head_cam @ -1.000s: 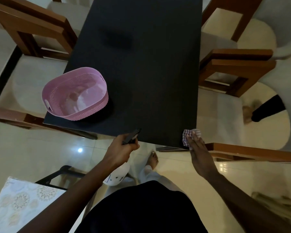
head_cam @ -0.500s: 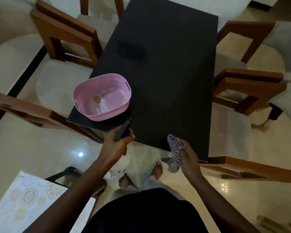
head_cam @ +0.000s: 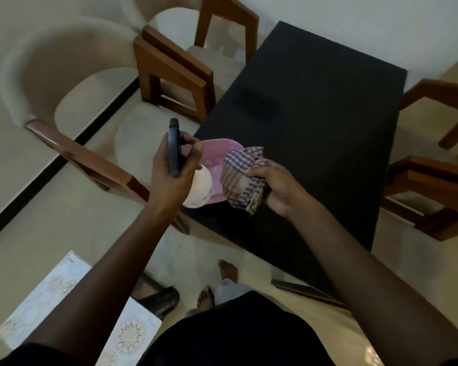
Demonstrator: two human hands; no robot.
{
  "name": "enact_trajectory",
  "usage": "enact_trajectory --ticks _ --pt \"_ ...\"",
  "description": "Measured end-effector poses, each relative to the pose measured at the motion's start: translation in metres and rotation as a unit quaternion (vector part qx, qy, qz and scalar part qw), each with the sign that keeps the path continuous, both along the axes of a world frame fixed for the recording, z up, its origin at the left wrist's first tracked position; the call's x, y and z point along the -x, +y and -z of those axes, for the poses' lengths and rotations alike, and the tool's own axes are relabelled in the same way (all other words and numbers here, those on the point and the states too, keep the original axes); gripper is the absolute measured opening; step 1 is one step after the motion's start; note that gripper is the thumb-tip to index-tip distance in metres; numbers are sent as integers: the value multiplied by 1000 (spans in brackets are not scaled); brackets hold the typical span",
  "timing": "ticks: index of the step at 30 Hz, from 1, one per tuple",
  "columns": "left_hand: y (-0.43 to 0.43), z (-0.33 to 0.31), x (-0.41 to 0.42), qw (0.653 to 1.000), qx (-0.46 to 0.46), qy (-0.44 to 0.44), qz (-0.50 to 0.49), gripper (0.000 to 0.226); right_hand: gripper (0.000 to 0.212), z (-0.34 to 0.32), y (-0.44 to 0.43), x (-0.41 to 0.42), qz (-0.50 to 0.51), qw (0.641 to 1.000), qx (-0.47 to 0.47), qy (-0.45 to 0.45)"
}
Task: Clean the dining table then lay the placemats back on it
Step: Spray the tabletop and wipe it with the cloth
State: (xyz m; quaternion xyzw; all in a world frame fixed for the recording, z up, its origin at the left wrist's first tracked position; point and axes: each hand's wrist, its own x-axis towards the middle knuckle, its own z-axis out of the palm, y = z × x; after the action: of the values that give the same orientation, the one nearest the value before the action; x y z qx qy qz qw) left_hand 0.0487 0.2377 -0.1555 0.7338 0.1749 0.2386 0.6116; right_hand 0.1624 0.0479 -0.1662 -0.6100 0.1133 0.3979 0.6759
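Nearest us, low left: patterned mats (head_cam: 45, 297) lie on a stand off the table (head_cam: 315, 128), well apart from its near edge. We judge them to be the placemats, not yet laid back.

Above the table's near-left corner: left hand (head_cam: 173, 180) has its fingers wrapped round the dark head of a spray bottle (head_cam: 197, 191), whose white body hangs below the palm. Just beside it, the right hand (head_cam: 280, 191) has fingers bunched on a checked cloth (head_cam: 241, 175), which is crumpled and held off the surface.

Under both hands: a pink basket (head_cam: 217, 157) stands on that near-left corner, partly hidden. We cannot tell what is in it.

Beyond: the tabletop is dark and bare apart from the basket. We cannot tell whether it is wet or wiped.

Far and to both sides: wooden chairs (head_cam: 175, 72) stand round the table.

Our reading: mats are off, and cleaning is either under way or near its end. The patch under the basket likely remains to be done, and the mats are left to lay.
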Motion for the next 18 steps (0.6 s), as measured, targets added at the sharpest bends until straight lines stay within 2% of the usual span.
enact_trajectory --ticks 3,7,11,14,18 --pt "15 20 -18 999 -34 -4 13 28 32 7 45 -29 -75 994 73 -33" --pt "27 44 -35 998 -59 17 20 26 27 28 86 -55 -177 965 183 -61" --pt "31 67 -42 998 -46 48 22 28 18 57 110 -67 -206 947 236 -67" --pt "31 78 -42 996 -20 76 31 33 19 85 122 -78 -233 934 264 -68" --pt "32 86 -47 994 -32 105 27 45 19 106 124 -85 -241 932 263 -62"
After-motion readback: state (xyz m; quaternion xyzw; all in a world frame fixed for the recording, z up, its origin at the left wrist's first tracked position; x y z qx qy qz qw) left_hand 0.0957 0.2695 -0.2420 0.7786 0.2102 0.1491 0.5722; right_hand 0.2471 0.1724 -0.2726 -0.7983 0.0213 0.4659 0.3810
